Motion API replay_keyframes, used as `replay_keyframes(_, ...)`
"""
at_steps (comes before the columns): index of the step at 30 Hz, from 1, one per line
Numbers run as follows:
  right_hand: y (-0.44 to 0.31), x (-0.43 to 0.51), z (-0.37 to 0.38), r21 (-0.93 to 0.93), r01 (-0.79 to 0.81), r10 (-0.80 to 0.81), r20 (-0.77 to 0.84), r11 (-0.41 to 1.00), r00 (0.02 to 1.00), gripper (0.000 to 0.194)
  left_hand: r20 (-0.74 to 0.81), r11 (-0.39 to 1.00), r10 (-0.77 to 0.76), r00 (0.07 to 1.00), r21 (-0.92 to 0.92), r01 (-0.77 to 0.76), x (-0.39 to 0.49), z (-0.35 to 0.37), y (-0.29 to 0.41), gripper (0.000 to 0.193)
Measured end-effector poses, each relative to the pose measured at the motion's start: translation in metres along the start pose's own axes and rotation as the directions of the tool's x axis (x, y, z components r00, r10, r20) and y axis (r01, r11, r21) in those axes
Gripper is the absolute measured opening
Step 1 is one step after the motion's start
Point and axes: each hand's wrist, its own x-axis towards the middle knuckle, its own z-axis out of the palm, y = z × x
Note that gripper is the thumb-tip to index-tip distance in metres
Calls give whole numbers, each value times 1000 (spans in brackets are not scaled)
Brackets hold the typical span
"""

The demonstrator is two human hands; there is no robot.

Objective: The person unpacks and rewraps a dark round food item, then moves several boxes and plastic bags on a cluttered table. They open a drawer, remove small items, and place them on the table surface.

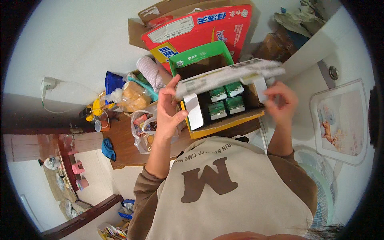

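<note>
Before me is an open cardboard carton (226,122) with a yellow lower edge. Several small green-and-white packs (226,103) stand inside it, with dark space around them. Its long printed lid (228,75) is raised and motion-blurred. White side flaps stand at the left (193,111) and right (260,89). My left hand (169,105) lies against the carton's left side, thumb and fingers spread near the lid's corner. At the right end, my right hand (280,100) has its thumb and finger at the right flap's edge, apparently pinching it; blur hides the exact contact.
Behind the carton stand an open green box (199,57) and a large red printed box (192,30). Left on the wooden table (126,153) are a plastic bag of snacks (144,129), bagged bread (135,93) and a rolled towel (150,73). A fan (321,186) stands at right.
</note>
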Motion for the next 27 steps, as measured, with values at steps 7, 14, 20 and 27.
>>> replay_keyframes(7, 61, -38, -34, -45, 195, -196, -419, 980, 887, 24, 92, 761, 235, 968, 602, -242, -11, 10, -2, 74)
replay_keyframes(14, -16, -15, 17, -169, 380, -415, -331, 909, 847, 30, -63, 698, 392, 918, 671, -252, -66, -40, 19, 55)
replay_keyframes(20, -101, -60, 122, 34, 372, -374, 90, 927, 923, 23, -456, 675, 396, 797, 733, 84, -167, -114, 6, 22)
replay_keyframes(27, -129, -65, 194, 163, 405, -436, 358, 900, 825, 11, -572, 766, -185, 799, 426, 482, -282, -142, -38, 22)
